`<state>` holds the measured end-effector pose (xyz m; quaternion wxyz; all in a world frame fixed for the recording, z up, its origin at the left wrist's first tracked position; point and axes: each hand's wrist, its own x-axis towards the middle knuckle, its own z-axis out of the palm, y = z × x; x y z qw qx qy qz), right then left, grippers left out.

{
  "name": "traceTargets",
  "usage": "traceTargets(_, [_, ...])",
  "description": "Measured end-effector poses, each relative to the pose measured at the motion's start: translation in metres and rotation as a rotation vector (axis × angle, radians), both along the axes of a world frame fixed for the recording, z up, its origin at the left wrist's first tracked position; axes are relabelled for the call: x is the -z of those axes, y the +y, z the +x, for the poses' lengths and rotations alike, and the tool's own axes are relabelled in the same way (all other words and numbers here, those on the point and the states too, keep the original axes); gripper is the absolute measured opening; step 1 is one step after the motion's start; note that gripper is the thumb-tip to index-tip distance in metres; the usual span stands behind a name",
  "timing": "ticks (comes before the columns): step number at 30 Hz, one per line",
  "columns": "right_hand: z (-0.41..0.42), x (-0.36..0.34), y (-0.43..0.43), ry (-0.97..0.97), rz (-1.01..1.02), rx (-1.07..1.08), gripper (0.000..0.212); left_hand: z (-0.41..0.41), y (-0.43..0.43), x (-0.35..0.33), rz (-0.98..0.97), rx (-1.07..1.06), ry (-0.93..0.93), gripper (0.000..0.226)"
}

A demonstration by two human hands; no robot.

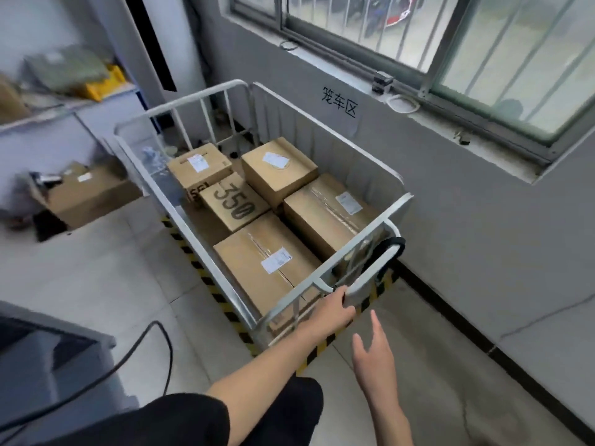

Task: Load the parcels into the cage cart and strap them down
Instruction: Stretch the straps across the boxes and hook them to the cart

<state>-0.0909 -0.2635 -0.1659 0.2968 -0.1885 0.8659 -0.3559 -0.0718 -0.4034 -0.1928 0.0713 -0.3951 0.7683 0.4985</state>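
A white metal cage cart (354, 175) stands against the grey wall, inside a yellow-black floor marking. Several brown cardboard parcels lie in it: a large labelled box (267, 265) nearest me, another large box (328, 214) to its right, a box printed "350" (233, 202) in the middle, and two smaller boxes (278, 169) (199, 165) at the far end. My left hand (335, 309) grips the cart's near push handle (370, 275). My right hand (375, 352) hovers open below the handle, fingers straight, touching nothing. A black strap (391, 249) hangs at the handle's right end.
A barred window (450, 43) with a sill runs above the cart. More cardboard boxes (87, 194) sit on the floor at left under a shelf. A black cable (154, 355) loops across the tiled floor near a dark machine at lower left.
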Motion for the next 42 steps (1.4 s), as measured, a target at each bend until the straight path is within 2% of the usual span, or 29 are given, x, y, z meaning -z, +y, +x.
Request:
traceTargets(6, [-0.060,0.002,-0.024,-0.033,0.034,-0.159,0.065,-0.025,-0.010,0.040,0.007,-0.185,-0.075,0.068])
traceTargets(12, [-0.126,0.002,-0.053,0.011,0.042,-0.317,0.065,-0.077,-0.035,0.060,0.025,-0.215,-0.226,0.070])
traceTargets(16, [-0.155,0.009,-0.064,0.044,0.039,-0.397,0.064,-0.097,-0.044,0.071,-0.021,-0.220,-0.337,0.059])
traceTargets(21, [-0.184,0.019,-0.077,0.021,0.059,-0.553,0.065,-0.109,-0.029,0.082,-0.085,-0.241,-0.389,0.052])
traceTargets(24, [-0.201,0.028,-0.087,0.016,0.073,-0.688,0.065,-0.114,-0.024,0.080,-0.111,-0.306,-0.364,0.056])
traceTargets(27, [-0.217,0.036,-0.096,0.017,0.071,-0.867,0.065,-0.117,-0.017,0.061,-0.151,-0.427,-0.376,0.056])
traceTargets(31, [-0.229,0.034,-0.109,0.061,0.041,-1.120,0.069,-0.113,-0.008,0.018,-0.208,-0.621,-0.329,0.071])
traceTargets(35, [-0.230,0.013,-0.133,0.099,-0.059,-1.308,0.075,-0.105,-0.003,-0.045,-0.237,-0.680,-0.259,0.079])
traceTargets(38, [-0.210,-0.025,-0.153,0.146,-0.206,-1.382,0.063,-0.091,0.005,-0.094,-0.285,-0.755,-0.168,0.082])
traceTargets(40, [-0.192,-0.055,-0.161,0.084,-0.296,-1.398,0.053,-0.074,0.009,-0.120,-0.324,-0.825,-0.099,0.076])
traceTargets(42, [-0.173,-0.083,-0.166,0.033,-0.360,-1.429,0.053,-0.051,0.013,-0.139,-0.320,-0.904,-0.017,0.068])
